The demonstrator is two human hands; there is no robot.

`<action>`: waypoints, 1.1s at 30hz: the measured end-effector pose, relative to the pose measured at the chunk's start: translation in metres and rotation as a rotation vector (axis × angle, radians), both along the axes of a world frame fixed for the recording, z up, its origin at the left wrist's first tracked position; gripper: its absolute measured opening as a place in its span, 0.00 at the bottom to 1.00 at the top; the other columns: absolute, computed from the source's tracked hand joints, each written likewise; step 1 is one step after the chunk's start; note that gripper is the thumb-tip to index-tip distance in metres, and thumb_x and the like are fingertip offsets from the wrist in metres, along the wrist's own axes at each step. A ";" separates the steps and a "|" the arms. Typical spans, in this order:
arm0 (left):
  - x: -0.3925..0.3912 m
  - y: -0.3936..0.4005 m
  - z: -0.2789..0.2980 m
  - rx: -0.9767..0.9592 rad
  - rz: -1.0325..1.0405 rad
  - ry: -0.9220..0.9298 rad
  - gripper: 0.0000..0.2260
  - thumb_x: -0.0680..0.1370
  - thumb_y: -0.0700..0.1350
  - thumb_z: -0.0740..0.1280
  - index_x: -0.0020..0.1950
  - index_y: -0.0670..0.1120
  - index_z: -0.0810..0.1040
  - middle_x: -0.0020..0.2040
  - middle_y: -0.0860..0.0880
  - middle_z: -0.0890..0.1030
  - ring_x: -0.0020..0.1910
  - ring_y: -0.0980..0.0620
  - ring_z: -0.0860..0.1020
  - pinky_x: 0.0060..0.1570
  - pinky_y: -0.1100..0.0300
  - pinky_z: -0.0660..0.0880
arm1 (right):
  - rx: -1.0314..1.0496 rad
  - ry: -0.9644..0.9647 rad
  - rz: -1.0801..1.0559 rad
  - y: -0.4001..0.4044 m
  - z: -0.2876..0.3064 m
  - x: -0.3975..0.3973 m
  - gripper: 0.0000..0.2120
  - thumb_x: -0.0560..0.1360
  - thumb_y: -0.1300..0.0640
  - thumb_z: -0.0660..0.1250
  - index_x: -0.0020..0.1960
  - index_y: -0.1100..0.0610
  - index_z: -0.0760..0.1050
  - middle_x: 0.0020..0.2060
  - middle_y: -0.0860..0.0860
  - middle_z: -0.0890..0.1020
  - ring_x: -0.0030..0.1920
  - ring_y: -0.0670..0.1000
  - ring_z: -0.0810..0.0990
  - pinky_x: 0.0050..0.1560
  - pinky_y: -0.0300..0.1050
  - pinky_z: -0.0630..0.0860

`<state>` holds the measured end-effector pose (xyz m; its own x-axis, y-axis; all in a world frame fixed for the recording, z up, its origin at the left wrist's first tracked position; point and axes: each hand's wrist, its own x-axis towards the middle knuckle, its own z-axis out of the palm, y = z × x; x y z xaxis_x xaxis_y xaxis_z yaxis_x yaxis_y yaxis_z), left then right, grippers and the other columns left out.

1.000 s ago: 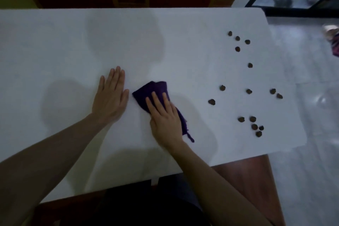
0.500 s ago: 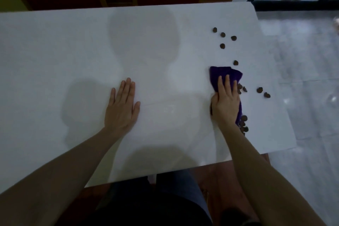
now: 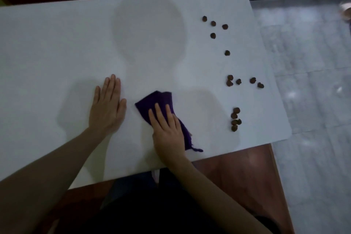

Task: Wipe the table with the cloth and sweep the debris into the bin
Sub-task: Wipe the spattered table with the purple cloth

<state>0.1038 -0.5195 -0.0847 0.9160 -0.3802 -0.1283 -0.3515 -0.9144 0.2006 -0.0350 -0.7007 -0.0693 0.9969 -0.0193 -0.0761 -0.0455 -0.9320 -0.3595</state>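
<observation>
**Q:** On the table [image 3: 57, 47], where is the cloth and how is it held?

**A:** Near the front edge, the purple cloth [image 3: 159, 100] lies bunched under my right hand [image 3: 168, 129]. Fingers are straight and press it flat; nothing is pinched. My left hand [image 3: 108, 108] rests flat on the bare top just beside it, fingers extended, holding nothing.

**Q:** Handling properties?

**A:** I judge the cloth soft, light and limp; a loose thread trails at its near end. Press with the whole palm at the centre so it does not fold over. The brown pellets [image 3: 235, 119] to the right look small and light, likely to roll.

**Q:** Surface and room?

**A:** White top, smooth, rounded corners, apparently low friction. Grey tiled floor [image 3: 307, 100] lies beyond the right edge. No bin is in view.
</observation>
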 end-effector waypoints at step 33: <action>0.032 -0.042 0.004 -0.075 0.032 -0.042 0.28 0.82 0.52 0.46 0.81 0.45 0.47 0.82 0.46 0.49 0.80 0.51 0.45 0.78 0.51 0.40 | 0.015 -0.018 0.251 -0.078 0.009 0.018 0.28 0.78 0.58 0.63 0.77 0.52 0.62 0.77 0.51 0.61 0.78 0.55 0.51 0.75 0.54 0.50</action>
